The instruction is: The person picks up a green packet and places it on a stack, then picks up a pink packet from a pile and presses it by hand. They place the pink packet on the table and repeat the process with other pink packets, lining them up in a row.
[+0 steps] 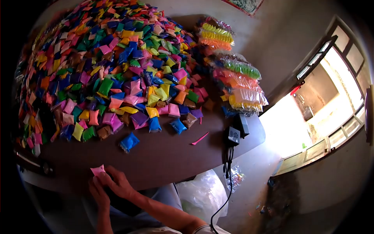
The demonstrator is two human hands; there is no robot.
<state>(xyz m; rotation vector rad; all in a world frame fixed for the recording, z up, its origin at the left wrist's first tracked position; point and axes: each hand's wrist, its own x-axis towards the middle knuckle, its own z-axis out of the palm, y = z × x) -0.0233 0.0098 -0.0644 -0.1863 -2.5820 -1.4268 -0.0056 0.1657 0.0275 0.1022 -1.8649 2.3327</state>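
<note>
A small pink packet (97,170) is pinched between my two hands at the near edge of the table, low in the head view. My right hand (120,185) comes in from the right, its thumb and fingers closed on the packet's side. From below, my left hand (100,194) has its fingers closed against the packet's lower part; some fingertips are hidden. Beyond them a blue packet (129,142) lies by itself on the dark table (167,160). Behind it rises a large heap of small packets (105,86) in many colours.
Clear bags of sorted packets (241,84) stand in a row at the table's right. Near that corner sit a black box with cables (232,135) and a thin pink strip (200,139). A white plastic bag (204,195) rests below the edge. A bright doorway (288,117) opens at right.
</note>
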